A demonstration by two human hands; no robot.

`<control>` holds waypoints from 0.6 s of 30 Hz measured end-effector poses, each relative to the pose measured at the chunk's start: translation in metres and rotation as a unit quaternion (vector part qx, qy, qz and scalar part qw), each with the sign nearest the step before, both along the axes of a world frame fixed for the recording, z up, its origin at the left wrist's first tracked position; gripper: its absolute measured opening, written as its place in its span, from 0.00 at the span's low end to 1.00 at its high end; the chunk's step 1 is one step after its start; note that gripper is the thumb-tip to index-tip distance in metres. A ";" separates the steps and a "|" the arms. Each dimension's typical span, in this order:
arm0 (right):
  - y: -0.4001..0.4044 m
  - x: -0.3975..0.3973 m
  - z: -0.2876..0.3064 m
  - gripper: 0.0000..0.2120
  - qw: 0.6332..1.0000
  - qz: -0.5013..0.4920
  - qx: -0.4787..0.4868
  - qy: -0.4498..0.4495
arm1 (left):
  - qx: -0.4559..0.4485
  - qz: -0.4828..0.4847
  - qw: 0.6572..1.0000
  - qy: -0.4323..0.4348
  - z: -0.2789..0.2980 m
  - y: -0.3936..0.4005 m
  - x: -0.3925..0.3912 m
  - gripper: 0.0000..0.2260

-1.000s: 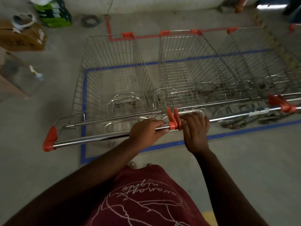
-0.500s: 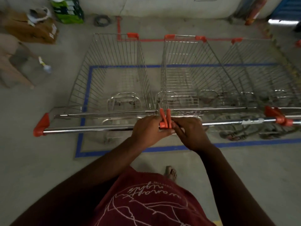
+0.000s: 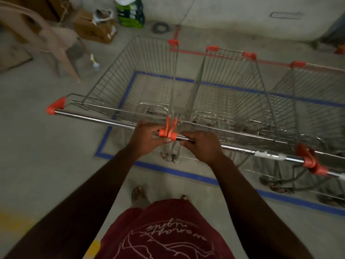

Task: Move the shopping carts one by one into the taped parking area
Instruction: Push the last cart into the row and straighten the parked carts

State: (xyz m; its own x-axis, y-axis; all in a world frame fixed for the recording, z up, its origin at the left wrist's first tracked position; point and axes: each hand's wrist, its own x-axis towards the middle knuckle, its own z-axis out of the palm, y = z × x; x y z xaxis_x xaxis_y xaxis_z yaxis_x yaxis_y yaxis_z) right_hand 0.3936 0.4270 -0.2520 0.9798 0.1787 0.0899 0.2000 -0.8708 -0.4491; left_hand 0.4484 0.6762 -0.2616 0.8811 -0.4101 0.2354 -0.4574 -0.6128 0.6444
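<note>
Nearest, bare concrete floor point(image 3: 46, 165) lies open on the left side; the left hand point(image 3: 144, 140) curls round the left cart's handle bar point(image 3: 97, 119) at its right end, and the right hand point(image 3: 202, 146) grips the middle cart's handle bar point(image 3: 248, 150) at its left end, the orange end caps point(image 3: 168, 131) touching between them; the left cart point(image 3: 141, 77) stands across the left edge of the blue tape rectangle point(image 3: 104, 139), its left side outside; the middle cart point(image 3: 231, 85) and right cart point(image 3: 313, 94) sit inside; beyond, a plastic chair point(image 3: 46, 34) and cardboard box point(image 3: 93, 28) crowd the far left.
</note>
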 end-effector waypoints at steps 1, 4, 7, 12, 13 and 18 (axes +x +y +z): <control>0.001 0.001 0.001 0.20 1.000 0.003 0.003 0.009 | 0.014 0.011 1.000 0.004 -0.001 0.001 0.000 0.23; -0.002 0.001 0.005 0.20 1.000 0.021 0.006 0.019 | 0.038 0.034 0.998 0.027 0.001 -0.001 -0.002 0.25; -0.004 -0.006 0.001 0.20 0.999 -0.021 -0.027 -0.011 | 0.024 0.039 0.998 0.036 0.005 -0.003 -0.005 0.25; 0.011 -0.016 -0.001 0.17 0.995 -0.088 -0.054 -0.012 | 0.021 0.047 0.998 0.025 0.006 -0.003 -0.009 0.24; 0.013 -0.015 0.001 0.17 0.993 -0.093 -0.069 0.001 | 0.025 0.054 0.998 0.026 0.007 -0.003 -0.009 0.22; 0.027 -0.019 0.012 0.29 0.983 -0.096 -0.132 0.084 | 0.031 0.051 0.998 0.019 0.005 -0.002 -0.011 0.20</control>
State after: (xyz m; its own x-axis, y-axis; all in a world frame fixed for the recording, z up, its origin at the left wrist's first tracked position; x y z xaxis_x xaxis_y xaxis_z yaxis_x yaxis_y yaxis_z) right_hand 0.3749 0.4536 -0.2399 0.9947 -0.0160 -0.1017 -0.0377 -0.9759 -0.2150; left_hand 0.4372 0.6746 -0.2563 0.9268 -0.3306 0.1780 -0.3666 -0.6935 0.6202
